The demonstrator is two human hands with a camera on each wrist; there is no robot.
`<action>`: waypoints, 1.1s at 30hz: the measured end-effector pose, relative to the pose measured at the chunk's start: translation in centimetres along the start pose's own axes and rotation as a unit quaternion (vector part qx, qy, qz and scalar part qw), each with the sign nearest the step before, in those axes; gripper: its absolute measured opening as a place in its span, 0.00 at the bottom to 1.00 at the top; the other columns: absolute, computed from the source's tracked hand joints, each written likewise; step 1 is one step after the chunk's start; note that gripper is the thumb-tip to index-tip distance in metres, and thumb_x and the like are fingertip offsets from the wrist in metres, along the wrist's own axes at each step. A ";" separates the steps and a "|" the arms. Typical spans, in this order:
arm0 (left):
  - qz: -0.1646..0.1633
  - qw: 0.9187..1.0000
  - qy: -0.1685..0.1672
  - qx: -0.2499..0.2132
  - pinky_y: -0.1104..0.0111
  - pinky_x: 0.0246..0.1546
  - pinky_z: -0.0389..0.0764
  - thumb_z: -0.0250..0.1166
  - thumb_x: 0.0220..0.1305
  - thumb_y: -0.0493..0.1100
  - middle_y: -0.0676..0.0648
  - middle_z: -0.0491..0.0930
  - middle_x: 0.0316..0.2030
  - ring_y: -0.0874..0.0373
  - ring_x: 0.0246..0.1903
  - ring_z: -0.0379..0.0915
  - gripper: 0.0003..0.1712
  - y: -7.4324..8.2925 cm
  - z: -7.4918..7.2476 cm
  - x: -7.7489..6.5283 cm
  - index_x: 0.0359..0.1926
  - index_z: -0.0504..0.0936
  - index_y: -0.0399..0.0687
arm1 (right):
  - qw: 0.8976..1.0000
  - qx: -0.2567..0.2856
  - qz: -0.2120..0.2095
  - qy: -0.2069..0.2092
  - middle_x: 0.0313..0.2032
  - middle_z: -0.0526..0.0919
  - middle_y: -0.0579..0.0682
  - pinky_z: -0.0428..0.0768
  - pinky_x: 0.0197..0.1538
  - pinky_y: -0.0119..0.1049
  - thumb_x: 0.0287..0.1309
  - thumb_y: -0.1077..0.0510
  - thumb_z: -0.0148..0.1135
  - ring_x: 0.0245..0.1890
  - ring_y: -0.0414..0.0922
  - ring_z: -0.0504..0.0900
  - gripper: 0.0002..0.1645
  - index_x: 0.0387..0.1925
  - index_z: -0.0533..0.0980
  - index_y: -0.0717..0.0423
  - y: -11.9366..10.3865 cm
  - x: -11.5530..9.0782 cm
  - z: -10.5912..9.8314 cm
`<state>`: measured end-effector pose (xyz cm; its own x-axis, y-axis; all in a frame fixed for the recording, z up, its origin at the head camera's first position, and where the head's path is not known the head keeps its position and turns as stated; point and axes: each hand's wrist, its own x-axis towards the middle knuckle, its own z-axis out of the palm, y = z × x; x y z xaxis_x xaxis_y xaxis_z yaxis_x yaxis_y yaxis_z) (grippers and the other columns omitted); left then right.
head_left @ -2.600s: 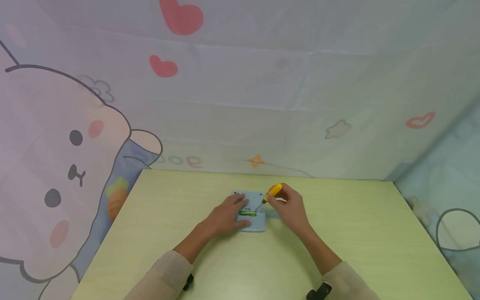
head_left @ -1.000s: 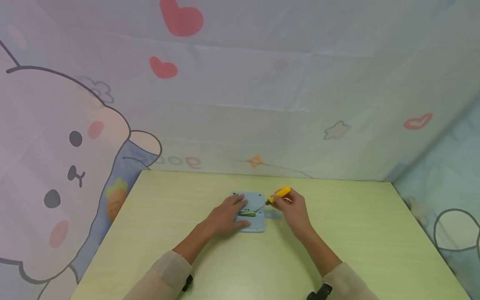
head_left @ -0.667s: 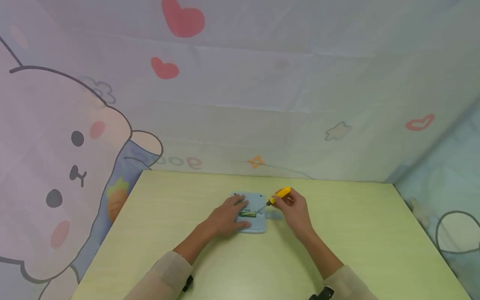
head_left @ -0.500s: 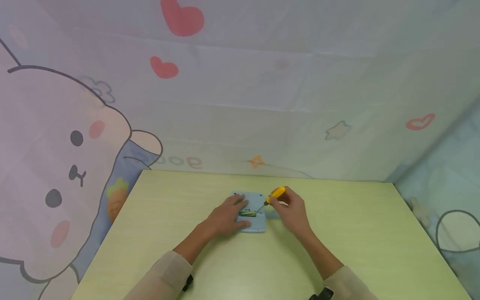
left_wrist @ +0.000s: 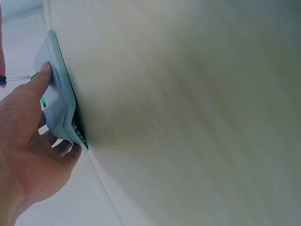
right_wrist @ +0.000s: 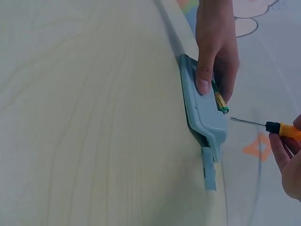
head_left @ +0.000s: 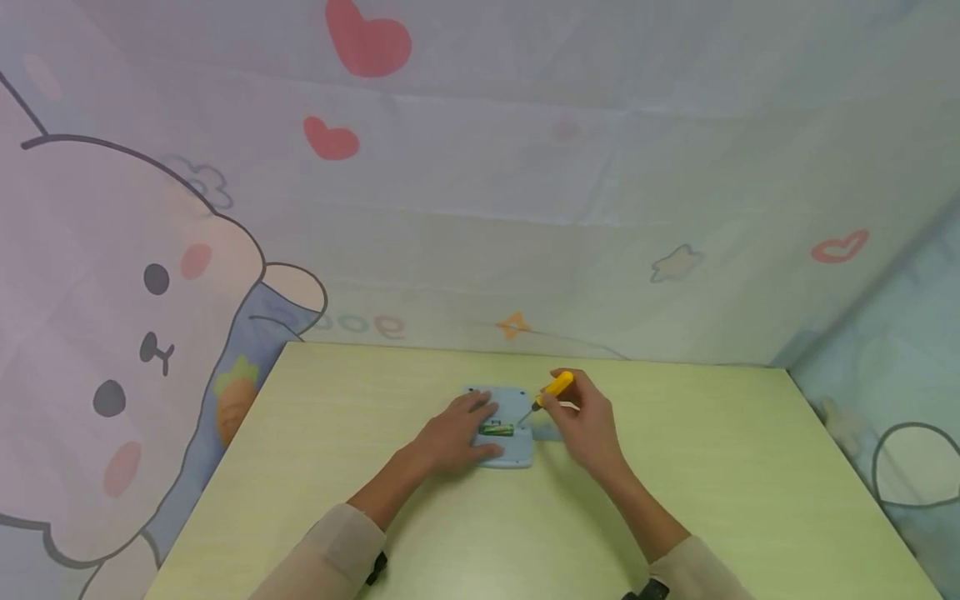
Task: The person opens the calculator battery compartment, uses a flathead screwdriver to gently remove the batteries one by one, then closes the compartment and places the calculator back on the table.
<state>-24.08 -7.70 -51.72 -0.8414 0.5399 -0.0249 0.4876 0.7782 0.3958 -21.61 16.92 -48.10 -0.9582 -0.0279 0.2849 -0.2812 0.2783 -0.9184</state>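
A light-blue calculator (head_left: 513, 454) lies face down on the table, its battery compartment uncovered. A green-and-gold battery (head_left: 497, 430) sits across that compartment; one end shows in the right wrist view. My left hand (head_left: 453, 433) holds the calculator at its left side, thumb on the back and fingers bent at the edge in the left wrist view. My right hand (head_left: 588, 421) pinches the yellow handle of a small screwdriver (right_wrist: 287, 130), held slanted. Its thin metal tip points at the battery's right end, with a small gap in the right wrist view.
A light-blue strip (right_wrist: 209, 169) sticks out beside the calculator's right edge. The pale wooden table (head_left: 712, 450) extends around both hands. A patterned cloth backdrop (head_left: 480, 208) hangs behind the table's far edge.
The right hand swung the screwdriver rightward and flatter, then brought it back steeper. Its tip now stands slightly right of where it was over the battery. The left hand stays on the calculator.
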 end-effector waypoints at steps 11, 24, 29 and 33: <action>-0.003 1.000 -0.002 -0.006 0.44 0.69 0.71 0.67 0.73 0.61 0.43 0.58 0.81 0.44 0.81 0.49 0.44 0.1 0.0 -0.4 0.80 0.66 0.46 | 1.000 -0.001 0.010 -0.002 0.49 0.85 0.65 0.84 0.47 0.25 0.70 0.69 0.66 0.48 0.60 0.87 0.24 0.62 0.69 0.67 -2.7 -0.8 -1.0; 0.001 1.000 0.002 -0.004 0.44 0.69 0.71 0.67 0.73 0.61 0.44 0.58 0.81 0.45 0.81 0.49 0.44 0.0 0.2 -0.4 0.80 0.67 0.47 | 1.000 0.008 0.021 0.022 0.46 0.88 0.62 0.88 0.47 0.37 0.69 0.62 0.71 0.45 0.54 0.88 0.20 0.55 0.72 0.64 1.3 0.2 -1.8; 0.008 1.000 0.006 0.000 0.44 0.69 0.72 0.67 0.73 0.62 0.43 0.58 0.81 0.44 0.81 0.50 0.44 -0.1 0.2 -0.3 0.80 0.67 0.46 | 0.999 0.025 0.014 0.024 0.44 0.87 0.60 0.88 0.48 0.44 0.67 0.62 0.73 0.43 0.50 0.88 0.18 0.53 0.74 0.61 1.7 0.3 -2.1; 0.009 1.000 0.006 0.003 0.45 0.68 0.72 0.67 0.73 0.62 0.44 0.58 0.81 0.45 0.81 0.50 0.44 -0.1 0.1 -0.3 0.80 0.66 0.47 | 0.999 0.022 0.015 0.023 0.45 0.85 0.58 0.88 0.47 0.37 0.67 0.62 0.73 0.42 0.47 0.88 0.18 0.54 0.75 0.60 2.0 0.4 -2.4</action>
<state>-23.88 -7.86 -51.82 -0.8356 0.5493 -0.0069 0.5033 0.7705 0.3912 -22.40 19.78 -49.12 -0.9629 0.0248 0.2688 -0.2556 0.2365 -0.9374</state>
